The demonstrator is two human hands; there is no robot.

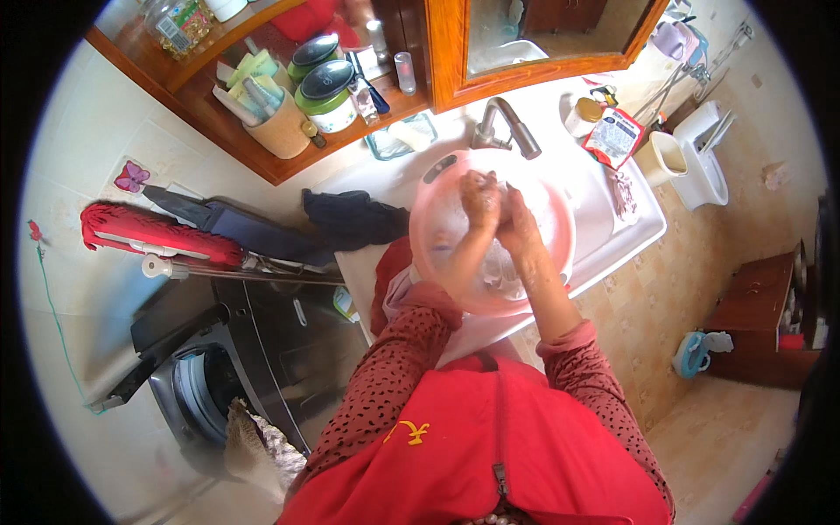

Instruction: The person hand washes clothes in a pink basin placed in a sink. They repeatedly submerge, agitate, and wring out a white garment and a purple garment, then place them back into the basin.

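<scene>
Over a pink plastic basin (423, 262) in a white sink, my left hand (482, 199) and my right hand (520, 222) are pressed together, wet and with fingers curled. A bit of white wet cloth (503, 186) shows between them, partly lost in glare and hidden by the fingers. Soapy, foamy water (453, 216) fills the basin. Below my wrists, more pale wet cloth (504, 275) lies in the water; whether it joins the held piece I cannot tell. A metal faucet (508, 128) curves over the basin's far rim.
Dark cloth (354, 216) and a red garment (388, 282) lie left of the basin. A soap dish (401, 136), a jar (583, 117) and a red-and-white packet (613, 138) stand behind it. A wooden mirror cabinet (436, 85) overhangs the sink. At left is an open washing machine (203, 387).
</scene>
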